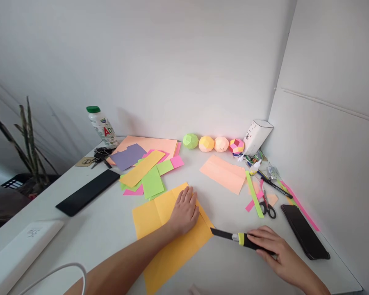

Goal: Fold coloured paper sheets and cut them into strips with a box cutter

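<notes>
Here, left hand (184, 212) presses one orange sheet (152, 219); right hand (279, 254) grips one cutter (232, 236).

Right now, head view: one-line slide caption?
Left hand flat on creased orange paper; right hand holds black cutter at its edge.

Matt orange paper (172, 241), glossy phone (304, 231)

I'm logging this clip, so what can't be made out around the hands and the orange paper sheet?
Head view: black cutter with a yellow band, rear end hidden inside the right hand; blade too small to tell.
Head view: orange paper sheet, middle covered by the left hand.
Head view: white plastic bottle with a green cap, label's small print unreadable.
</notes>
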Demonstrator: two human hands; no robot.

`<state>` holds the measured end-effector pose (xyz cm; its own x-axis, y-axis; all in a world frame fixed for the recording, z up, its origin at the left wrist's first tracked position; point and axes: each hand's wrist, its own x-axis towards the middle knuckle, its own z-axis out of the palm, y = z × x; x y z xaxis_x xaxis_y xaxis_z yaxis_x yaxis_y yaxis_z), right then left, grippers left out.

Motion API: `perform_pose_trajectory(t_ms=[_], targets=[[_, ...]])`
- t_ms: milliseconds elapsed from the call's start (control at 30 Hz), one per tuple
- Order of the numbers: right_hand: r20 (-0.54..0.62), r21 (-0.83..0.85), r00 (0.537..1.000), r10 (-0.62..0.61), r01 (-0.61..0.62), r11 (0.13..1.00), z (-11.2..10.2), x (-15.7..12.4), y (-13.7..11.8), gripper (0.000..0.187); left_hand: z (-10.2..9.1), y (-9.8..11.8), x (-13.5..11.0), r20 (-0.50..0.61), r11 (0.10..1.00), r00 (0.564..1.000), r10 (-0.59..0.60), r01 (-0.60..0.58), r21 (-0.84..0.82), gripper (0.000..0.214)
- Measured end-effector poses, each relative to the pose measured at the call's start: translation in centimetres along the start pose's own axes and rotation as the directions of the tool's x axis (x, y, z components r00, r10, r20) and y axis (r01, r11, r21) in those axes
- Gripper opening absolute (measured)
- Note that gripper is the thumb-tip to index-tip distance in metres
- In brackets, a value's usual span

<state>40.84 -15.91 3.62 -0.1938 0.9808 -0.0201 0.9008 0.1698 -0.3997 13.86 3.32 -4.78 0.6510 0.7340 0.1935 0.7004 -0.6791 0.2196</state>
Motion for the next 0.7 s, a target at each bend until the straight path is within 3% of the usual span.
perform_pose_trajectory(t_ms=[133,433,700], targets=[[0.052,0.011,0.999,0.018,-0.019,1.0,0.7,-1.2,-0.7,0.035,0.4,0.0,0.0,-0.019,1.0,1.0,-0.005,0.005,0.015,0.05],[-0.053,-0.149,0.999,-0.004,-0.004,0.989,1.9,-1.4,-0.4,0.035,0.1,0.3,-0.1,-0.021,0.999,1.0,-0.006,0.007,0.043,0.048],[-0.09,-0.152,0.994,-0.06,0.046,0.987,2.1,0.9,-0.9,0.036,-0.3,-0.3,0.5,-0.064,1.0,0.998,-0.005,0.003,-0.025,0.044]])
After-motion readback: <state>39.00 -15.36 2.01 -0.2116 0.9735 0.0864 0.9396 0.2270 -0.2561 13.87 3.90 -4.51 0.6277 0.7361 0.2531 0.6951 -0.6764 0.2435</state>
